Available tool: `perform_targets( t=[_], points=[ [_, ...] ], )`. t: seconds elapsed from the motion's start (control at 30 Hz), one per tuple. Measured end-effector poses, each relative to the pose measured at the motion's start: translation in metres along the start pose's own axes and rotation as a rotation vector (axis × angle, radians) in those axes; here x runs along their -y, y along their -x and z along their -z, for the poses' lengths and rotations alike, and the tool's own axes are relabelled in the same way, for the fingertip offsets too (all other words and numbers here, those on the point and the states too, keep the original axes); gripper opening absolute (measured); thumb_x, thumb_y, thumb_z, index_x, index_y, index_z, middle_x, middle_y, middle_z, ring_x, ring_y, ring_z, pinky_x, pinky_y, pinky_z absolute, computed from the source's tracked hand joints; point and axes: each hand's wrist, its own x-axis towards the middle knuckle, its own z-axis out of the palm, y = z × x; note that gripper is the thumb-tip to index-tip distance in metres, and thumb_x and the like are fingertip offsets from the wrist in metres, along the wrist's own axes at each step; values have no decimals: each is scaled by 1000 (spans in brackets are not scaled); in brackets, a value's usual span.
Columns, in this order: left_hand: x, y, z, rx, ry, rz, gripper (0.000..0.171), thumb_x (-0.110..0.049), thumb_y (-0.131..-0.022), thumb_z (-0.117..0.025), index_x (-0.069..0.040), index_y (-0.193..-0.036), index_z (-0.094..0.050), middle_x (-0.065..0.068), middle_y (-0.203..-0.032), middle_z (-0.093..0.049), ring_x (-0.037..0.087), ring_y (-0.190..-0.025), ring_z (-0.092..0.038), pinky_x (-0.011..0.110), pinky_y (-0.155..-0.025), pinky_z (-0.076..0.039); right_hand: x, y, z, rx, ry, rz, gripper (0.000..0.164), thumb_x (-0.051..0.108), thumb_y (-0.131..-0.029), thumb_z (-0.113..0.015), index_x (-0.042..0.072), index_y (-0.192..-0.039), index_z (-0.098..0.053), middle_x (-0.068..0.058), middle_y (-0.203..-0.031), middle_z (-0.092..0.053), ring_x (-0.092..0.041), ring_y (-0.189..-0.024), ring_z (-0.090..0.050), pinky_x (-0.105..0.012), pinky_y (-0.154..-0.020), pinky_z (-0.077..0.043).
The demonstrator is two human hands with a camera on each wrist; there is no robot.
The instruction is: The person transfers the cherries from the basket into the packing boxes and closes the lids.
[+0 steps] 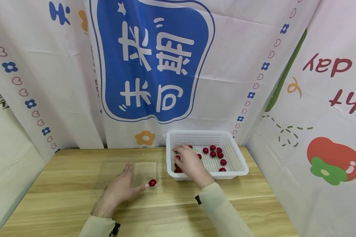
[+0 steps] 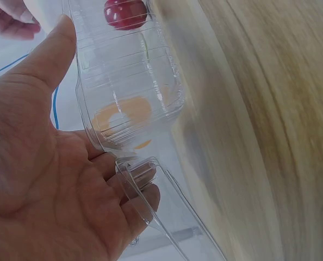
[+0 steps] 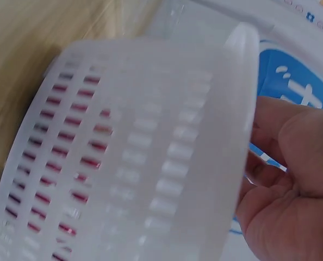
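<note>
A clear plastic clamshell box (image 1: 145,169) lies unfolded on the table, its lid to the left. One red cherry (image 1: 152,182) sits in the base's near right corner; the left wrist view shows the cherry (image 2: 125,13) through the plastic. My left hand (image 1: 118,189) rests on the box with fingers spread along the hinge and thumb at the near rim. To the right stands a white perforated basket (image 1: 240,166) holding several cherries (image 1: 212,154). My right hand (image 1: 191,164) reaches into its left side, thumb and forefinger apart beside cherries. In the right wrist view the basket wall hides the fingertips.
The wooden table (image 1: 178,210) ends at a white printed curtain (image 1: 225,65) just behind the basket. Another printed curtain (image 1: 323,115) borders the table's right side. The basket's raised wall stands between the box and the cherries in it.
</note>
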Motion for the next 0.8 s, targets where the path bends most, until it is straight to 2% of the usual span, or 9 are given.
perform_targets(
  t=[0.27,0.8],
  points=[
    [0,0,0,6,0,-4,136,-70,-104,-80,18,-179,-9,40,-191,-6,66,-171,-29,77,-137,-37,-28,-4,3,56,3,-109,34,7,-108,-84,2,-142,-80,-18,-148,-80,-38,-138,-78,-51,-119,-66],
    [-1,0,0,12,19,-6,136,-70,-104,-81,17,-180,-8,39,-191,-4,67,-171,-29,78,-138,-36,-62,-6,-4,228,64,-199,35,10,-108,-85,5,-143,-81,-19,-146,-79,-40,-138,-74,-56,-122,-64]
  ],
)
